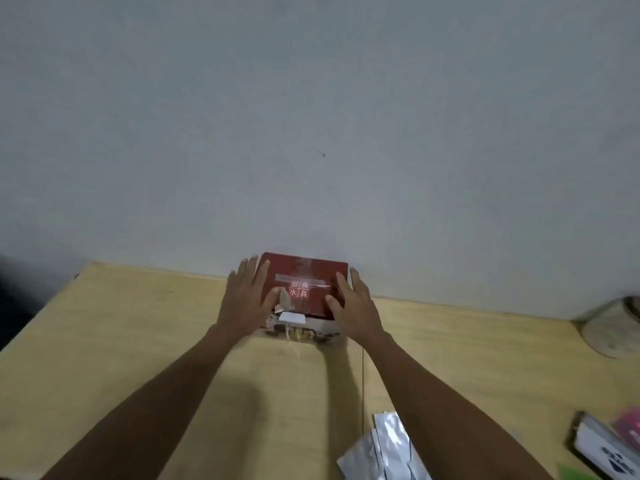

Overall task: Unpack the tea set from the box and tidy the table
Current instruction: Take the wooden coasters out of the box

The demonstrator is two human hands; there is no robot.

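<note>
Left hand (pixel 246 299) and right hand (pixel 353 306), fingers spread, flank red box (pixel 304 289); lid, seemingly taped, may jerk open, spilling contents.

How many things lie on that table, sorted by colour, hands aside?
Red box: 1
Silver heap of foil packets: 1, packets inside too jumbled to count
Beige round object: 1
Black-and-white flat item: 1
Pink item: 1
Green item: 1
Total: 6

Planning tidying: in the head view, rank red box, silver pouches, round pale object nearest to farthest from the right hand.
1. red box, touched by the right hand, by the wall.
2. silver pouches, near edge.
3. round pale object, far right.
</note>
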